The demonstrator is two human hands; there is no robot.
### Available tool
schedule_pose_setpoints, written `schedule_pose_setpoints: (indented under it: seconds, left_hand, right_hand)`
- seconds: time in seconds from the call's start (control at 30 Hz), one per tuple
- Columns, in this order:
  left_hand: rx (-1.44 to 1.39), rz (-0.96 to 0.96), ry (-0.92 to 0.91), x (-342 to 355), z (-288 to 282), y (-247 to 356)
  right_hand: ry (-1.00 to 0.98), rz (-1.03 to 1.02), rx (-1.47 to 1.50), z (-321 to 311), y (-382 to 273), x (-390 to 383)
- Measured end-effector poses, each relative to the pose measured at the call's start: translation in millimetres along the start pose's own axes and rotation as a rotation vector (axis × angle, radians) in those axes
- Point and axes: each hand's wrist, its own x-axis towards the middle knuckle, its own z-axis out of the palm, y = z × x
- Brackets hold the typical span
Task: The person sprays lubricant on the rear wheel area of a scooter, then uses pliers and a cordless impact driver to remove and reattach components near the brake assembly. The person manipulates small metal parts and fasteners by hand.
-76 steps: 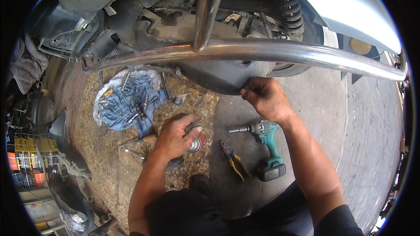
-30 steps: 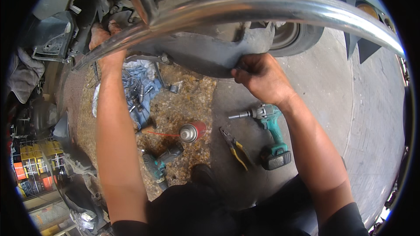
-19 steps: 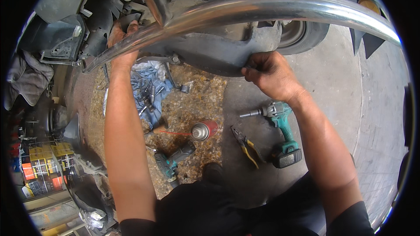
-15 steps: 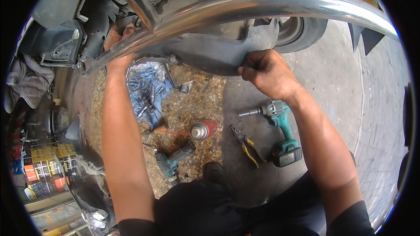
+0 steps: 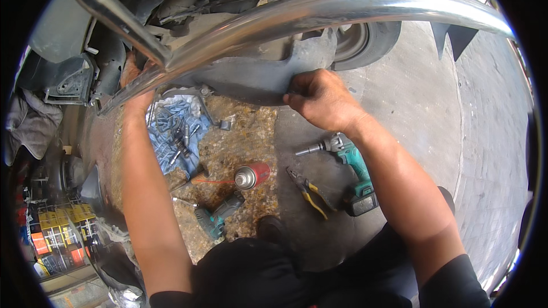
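Observation:
A dark grey plastic splash shield (image 5: pixel 242 80) hangs beneath the vehicle, behind a bent chrome tube bar (image 5: pixel 319 8). My right hand (image 5: pixel 326 101) is closed on the shield's lower right edge, thumb and curled fingers pinching it. At the far left my left hand (image 5: pixel 138 101) reaches up behind the bar, near the shield's other end and dark torn-looking plastic parts (image 5: pixel 108 60). The bar covers much of that hand, so its grip is hidden. Below, a blue cloth (image 5: pixel 197 122) carries several sockets and metal tools.
On the ground lie a red spray can (image 5: pixel 260 174) with a thin red straw, yellow-handled pliers (image 5: pixel 311 193), a teal impact wrench (image 5: pixel 355 168) and a smaller teal power tool (image 5: pixel 217 217). A tyre (image 5: pixel 371 45) stands behind the shield. Boxes (image 5: pixel 60 225) sit at the left.
My view has shifted, so the scene sits farther left in the picture. My right hand still grips the shield's edge. The bar now hides more of my left hand's fingers.

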Motion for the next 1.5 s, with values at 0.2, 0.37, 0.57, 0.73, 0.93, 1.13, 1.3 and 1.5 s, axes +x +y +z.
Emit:
schedule_pose_setpoints:
  seconds: [0.2,0.37,0.57,0.73,0.93,1.13,1.3,1.5]
  left_hand:
    - [-0.116,-0.06,-0.057,-4,0,9]
    - [-0.045,0.012,-0.006,-7,-5,20]
    - [0.087,0.019,0.048,-3,-2,19]
    - [-0.054,-0.049,0.013,-7,0,22]
    - [0.034,-0.013,0.05,-7,1,21]
    - [-0.002,-0.037,0.004,-7,3,13]
    - [0.011,-0.078,-0.042,-4,3,11]
    - [0.014,-0.07,-0.052,-2,5,6]
  right_hand:
    - [0.026,-0.067,-0.012,3,5,2]
    - [0.025,-0.047,0.023,3,5,1]
    - [0.015,-0.036,0.038,3,4,1]
    - [0.018,0.009,0.029,3,2,0]
    - [0.011,-0.012,0.043,4,3,0]
    - [-0.001,-0.003,0.036,1,1,0]
    - [-0.049,0.076,0.035,1,0,1]
    - [-0.03,0.06,0.045,2,-1,0]
